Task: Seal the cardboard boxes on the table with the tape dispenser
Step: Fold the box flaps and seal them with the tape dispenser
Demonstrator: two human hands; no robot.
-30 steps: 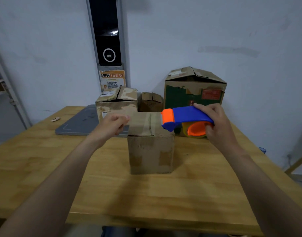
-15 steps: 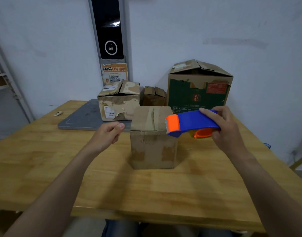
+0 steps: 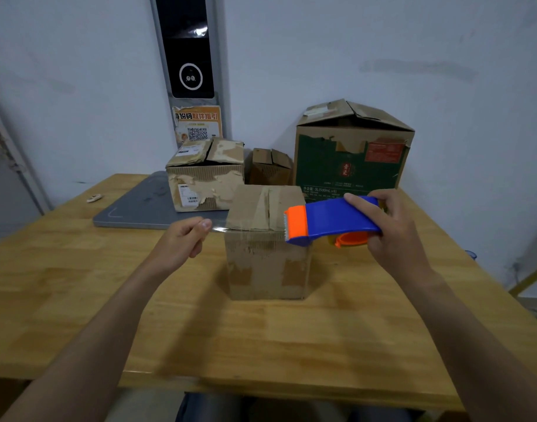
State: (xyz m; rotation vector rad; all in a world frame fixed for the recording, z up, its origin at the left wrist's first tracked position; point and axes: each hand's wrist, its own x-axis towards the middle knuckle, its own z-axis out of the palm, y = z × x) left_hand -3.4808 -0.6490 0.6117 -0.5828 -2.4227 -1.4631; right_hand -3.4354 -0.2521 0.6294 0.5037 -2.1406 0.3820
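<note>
The left hand (image 3: pixel 182 242) pinches the end of the tape (image 3: pixel 220 229); the right hand (image 3: pixel 395 236) grips the tape dispenser (image 3: pixel 331 220), so the strip stretches taut over the near box (image 3: pixel 267 263), mid-bench (image 3: pixel 261 339), probably for laying flat.

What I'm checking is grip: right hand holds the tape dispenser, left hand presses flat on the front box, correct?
No. In the head view the left hand is off the front box, pinching the clear tape; the right hand does hold the tape dispenser.
</note>
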